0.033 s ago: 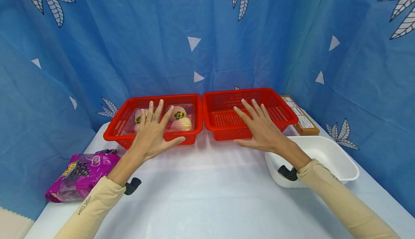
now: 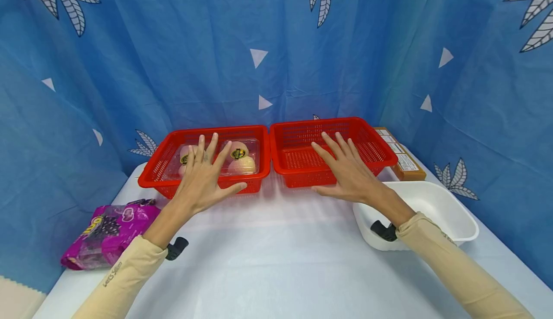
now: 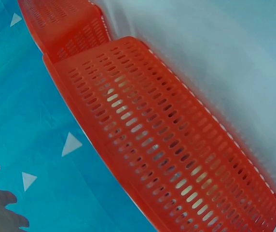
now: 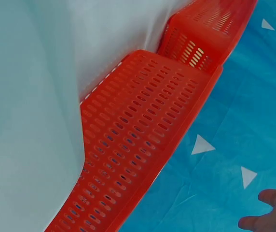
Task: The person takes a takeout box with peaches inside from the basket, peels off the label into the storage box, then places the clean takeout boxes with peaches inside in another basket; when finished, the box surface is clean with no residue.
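My left hand (image 2: 199, 180) is held palm down with fingers spread, in front of and partly over the left red basket (image 2: 151, 177). In that basket lie clear plastic boxes (image 2: 240, 158) of round pinkish-yellow fruit with black-and-yellow labels; the hand hides part of them. My right hand (image 2: 353, 177), fingers also spread, hovers before the right red basket (image 2: 302, 178), whose visible inside holds nothing. Neither hand grips anything. The left wrist view shows the left basket's slotted wall (image 3: 157, 130); the right wrist view shows the right basket's wall (image 4: 133, 125).
A purple fruit-printed bag (image 2: 114, 232) lies by the left forearm. Under the right forearm stands a white plastic tub (image 2: 436, 203), with a brown labelled box (image 2: 406, 163) behind it. Blue patterned curtain (image 2: 207, 59) surrounds the white-covered table (image 2: 268, 271).
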The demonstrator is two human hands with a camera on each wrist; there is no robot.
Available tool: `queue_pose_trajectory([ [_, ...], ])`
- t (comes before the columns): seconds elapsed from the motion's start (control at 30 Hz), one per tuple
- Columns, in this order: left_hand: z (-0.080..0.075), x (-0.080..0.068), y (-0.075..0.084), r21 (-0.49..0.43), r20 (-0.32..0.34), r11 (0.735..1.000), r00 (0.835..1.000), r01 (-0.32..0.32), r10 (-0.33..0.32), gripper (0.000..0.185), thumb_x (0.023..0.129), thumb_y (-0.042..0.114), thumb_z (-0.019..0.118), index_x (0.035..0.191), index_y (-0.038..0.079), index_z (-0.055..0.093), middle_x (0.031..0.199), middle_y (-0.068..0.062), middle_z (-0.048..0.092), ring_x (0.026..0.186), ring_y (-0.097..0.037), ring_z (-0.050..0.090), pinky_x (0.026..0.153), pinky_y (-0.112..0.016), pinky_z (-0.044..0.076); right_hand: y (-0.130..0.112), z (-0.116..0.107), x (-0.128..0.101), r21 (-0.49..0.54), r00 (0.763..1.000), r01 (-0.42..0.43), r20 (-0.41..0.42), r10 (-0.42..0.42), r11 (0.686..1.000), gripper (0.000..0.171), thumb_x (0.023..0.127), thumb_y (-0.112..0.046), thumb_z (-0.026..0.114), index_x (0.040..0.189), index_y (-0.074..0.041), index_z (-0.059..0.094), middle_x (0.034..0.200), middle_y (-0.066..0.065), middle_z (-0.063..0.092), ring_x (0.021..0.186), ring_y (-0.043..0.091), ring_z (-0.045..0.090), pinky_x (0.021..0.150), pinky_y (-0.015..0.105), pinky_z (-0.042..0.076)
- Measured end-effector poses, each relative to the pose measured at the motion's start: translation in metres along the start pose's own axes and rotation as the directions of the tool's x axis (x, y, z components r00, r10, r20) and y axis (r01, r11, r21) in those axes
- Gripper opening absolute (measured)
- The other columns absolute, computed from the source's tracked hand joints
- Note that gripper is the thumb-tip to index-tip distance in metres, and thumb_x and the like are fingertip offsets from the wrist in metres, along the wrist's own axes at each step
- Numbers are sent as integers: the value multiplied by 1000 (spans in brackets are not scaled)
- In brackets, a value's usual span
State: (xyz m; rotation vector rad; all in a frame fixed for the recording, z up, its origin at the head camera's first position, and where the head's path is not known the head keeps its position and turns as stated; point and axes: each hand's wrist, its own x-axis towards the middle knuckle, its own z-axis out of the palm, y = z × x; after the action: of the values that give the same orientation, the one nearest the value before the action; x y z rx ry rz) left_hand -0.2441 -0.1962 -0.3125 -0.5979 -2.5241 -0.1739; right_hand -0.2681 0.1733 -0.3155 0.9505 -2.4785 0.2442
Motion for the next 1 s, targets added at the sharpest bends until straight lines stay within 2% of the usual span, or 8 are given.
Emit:
queue_pose_trajectory([
  [0.23, 0, -2, -1, 14, 16, 1000, 1000, 16, -16, 106, 76, 61, 67, 156, 24, 8, 161, -13, -1, 146, -40, -6, 112, -66, 3, 0, 1, 3, 17, 1000, 1, 16, -1, 1000, 101, 74, -55, 73, 154, -21, 20, 160, 12, 9, 145, 41, 7, 113, 63, 8],
  [0.37, -2, -3, -4, 14, 27, 999, 999, 38, -38, 104, 76, 60, 68, 155, 22, 13, 160, -16, 6, 145, -42, -1, 112, -66, 5, -2, 2, 7, 27, 999, -13, 37, 12, 1000, 100, 76, -55, 72, 154, -20, 21, 160, 12, 11, 144, 41, 9, 113, 63, 11],
  [0.43, -3, -4, -9, 7, 40, 998, 997, 65, -65, 102, 76, 60, 68, 155, 19, 17, 160, -18, 9, 145, -43, 1, 112, -66, 5, -5, 2, 10, 47, 998, -28, 49, 26, 999, 99, 76, -56, 71, 154, -20, 21, 160, 12, 13, 144, 41, 12, 112, 64, 14],
  [0.53, -6, -7, -23, -29, 79, 989, 987, 145, -143, 100, 77, 61, 66, 154, 14, 21, 159, -20, 12, 145, -44, 1, 112, -65, 2, -10, 2, 21, 121, 994, -62, 95, 51, 991, 96, 79, -55, 69, 154, -19, 21, 159, 13, 15, 142, 40, 19, 108, 64, 26],
  [0.63, -7, -14, -45, -36, 132, 969, 963, 242, -236, 100, 79, 65, 61, 153, 11, 21, 158, -24, 11, 144, -47, 0, 111, -66, -2, -16, 3, 34, 232, 977, -134, 195, 89, 963, 91, 83, -53, 66, 154, -20, 20, 158, 13, 18, 141, 38, 24, 102, 63, 35],
  [0.77, -4, -28, -76, -25, 200, 936, 919, 351, -339, 104, 80, 70, 55, 154, 8, 16, 155, -30, 8, 140, -54, -2, 108, -70, -4, -25, 8, 57, 327, 933, -257, 328, 146, 909, 86, 86, -49, 65, 154, -22, 20, 155, 11, 24, 139, 34, 29, 101, 60, 39],
  [0.9, -1, -40, -100, -52, 254, 889, 866, 456, -429, 107, 82, 71, 52, 153, 4, 10, 153, -34, 4, 137, -58, -6, 106, -72, -5, -34, 20, 86, 368, 911, -312, 376, 167, 876, 81, 87, -43, 65, 153, -18, 24, 150, 11, 33, 135, 30, 36, 101, 55, 42],
  [1.0, 1, -46, -111, -66, 286, 850, 826, 522, -485, 110, 82, 72, 50, 152, 0, 6, 152, -37, -1, 135, -60, -10, 104, -73, -6, -42, 30, 108, 402, 901, -332, 401, 162, 853, 78, 89, -39, 64, 152, -14, 26, 149, 11, 37, 134, 29, 38, 103, 52, 41],
])
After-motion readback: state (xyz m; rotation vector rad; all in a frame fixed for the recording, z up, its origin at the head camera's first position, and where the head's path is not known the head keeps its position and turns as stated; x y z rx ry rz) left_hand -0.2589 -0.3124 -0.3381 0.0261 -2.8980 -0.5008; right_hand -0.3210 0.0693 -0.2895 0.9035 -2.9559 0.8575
